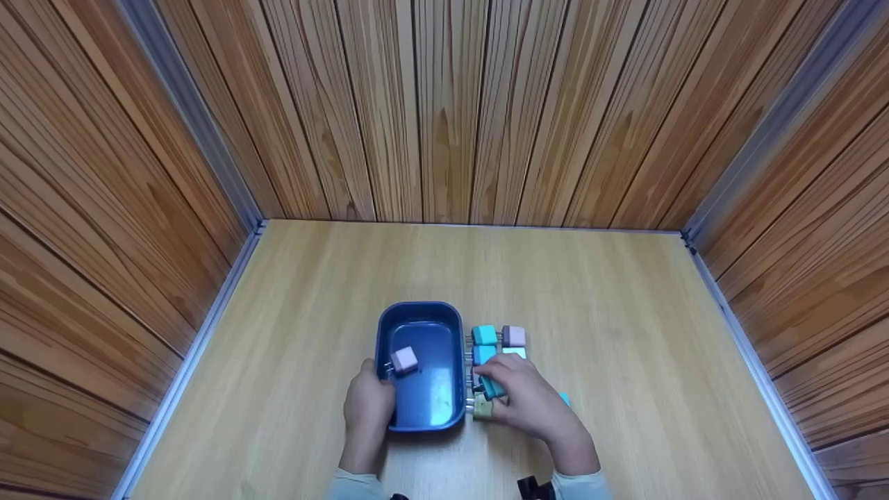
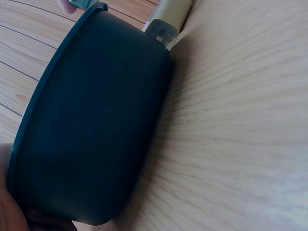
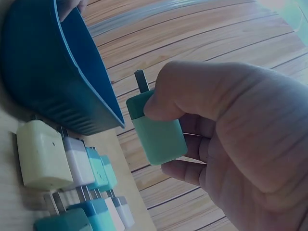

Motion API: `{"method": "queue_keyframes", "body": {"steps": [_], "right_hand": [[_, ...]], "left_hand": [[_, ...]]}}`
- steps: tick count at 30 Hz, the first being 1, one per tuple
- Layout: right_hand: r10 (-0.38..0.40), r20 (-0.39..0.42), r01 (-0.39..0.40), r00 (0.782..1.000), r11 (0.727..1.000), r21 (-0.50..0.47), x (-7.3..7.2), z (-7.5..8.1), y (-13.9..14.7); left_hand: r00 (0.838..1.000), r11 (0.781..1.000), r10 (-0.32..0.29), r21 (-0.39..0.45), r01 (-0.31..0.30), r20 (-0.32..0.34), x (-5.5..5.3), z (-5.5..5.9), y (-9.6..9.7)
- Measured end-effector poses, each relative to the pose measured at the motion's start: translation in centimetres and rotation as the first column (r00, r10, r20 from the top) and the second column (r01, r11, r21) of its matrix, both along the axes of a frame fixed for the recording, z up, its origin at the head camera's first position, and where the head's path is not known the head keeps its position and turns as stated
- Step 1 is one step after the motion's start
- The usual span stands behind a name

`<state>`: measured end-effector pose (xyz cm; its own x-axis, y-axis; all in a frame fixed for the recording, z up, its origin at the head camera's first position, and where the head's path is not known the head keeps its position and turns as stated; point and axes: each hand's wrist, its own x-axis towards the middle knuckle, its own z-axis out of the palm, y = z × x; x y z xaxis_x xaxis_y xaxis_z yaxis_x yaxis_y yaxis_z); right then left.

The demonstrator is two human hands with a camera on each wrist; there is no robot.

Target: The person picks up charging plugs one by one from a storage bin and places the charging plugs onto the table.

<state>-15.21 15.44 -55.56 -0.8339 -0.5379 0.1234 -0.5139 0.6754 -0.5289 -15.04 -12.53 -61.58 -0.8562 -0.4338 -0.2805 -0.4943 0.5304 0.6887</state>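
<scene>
A dark blue plastic bin (image 1: 434, 392) stands on the table with one pale pink plug charger (image 1: 405, 360) lying inside it. My left hand (image 1: 369, 401) grips the bin's left wall at the rim. Between thumb and fingers, my right hand (image 1: 533, 397) pinches a green plug charger (image 3: 161, 139), its metal prongs (image 3: 141, 81) pointing up in the right wrist view. That charger is held above the row beside the bin's right wall. The row includes a yellow charger (image 3: 43, 154), a lavender charger (image 3: 78, 161) and several teal ones, partly hidden by my right hand in the head view.
Wood-plank walls (image 1: 444, 111) enclose the light wooden table (image 1: 590, 278) at the back and both sides. Metal edging (image 1: 187, 368) runs along the table's left side. Another teal charger (image 1: 564, 398) peeks out behind my right hand.
</scene>
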Motion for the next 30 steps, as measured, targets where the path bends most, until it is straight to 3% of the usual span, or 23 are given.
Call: {"method": "queue_keyframes", "body": {"steps": [6,16,24,30], "right_hand": [[-0.014,0.006,0.014,1.000,1.000,-0.005,0.0,-0.1,0.6],[-0.085,0.147,0.084,0.986,0.996,0.009,0.1,0.0,1.8],[-0.121,0.130,0.122,0.984,0.993,-0.004,0.3,-0.1,2.9],[-0.146,0.156,0.147,0.977,0.989,0.004,0.3,-0.1,3.7]], "left_hand": [[1.000,1.000,0.009,0.019,-0.009,0.011,-0.1,0.0,0.0],[1.000,1.000,0.004,0.015,-0.005,0.006,-0.1,-0.1,0.0],[0.995,0.998,-0.019,-0.063,0.013,-0.100,0.2,-0.3,-0.2],[0.997,0.999,-0.014,-0.043,0.011,-0.072,0.3,-0.3,-0.2]]}}
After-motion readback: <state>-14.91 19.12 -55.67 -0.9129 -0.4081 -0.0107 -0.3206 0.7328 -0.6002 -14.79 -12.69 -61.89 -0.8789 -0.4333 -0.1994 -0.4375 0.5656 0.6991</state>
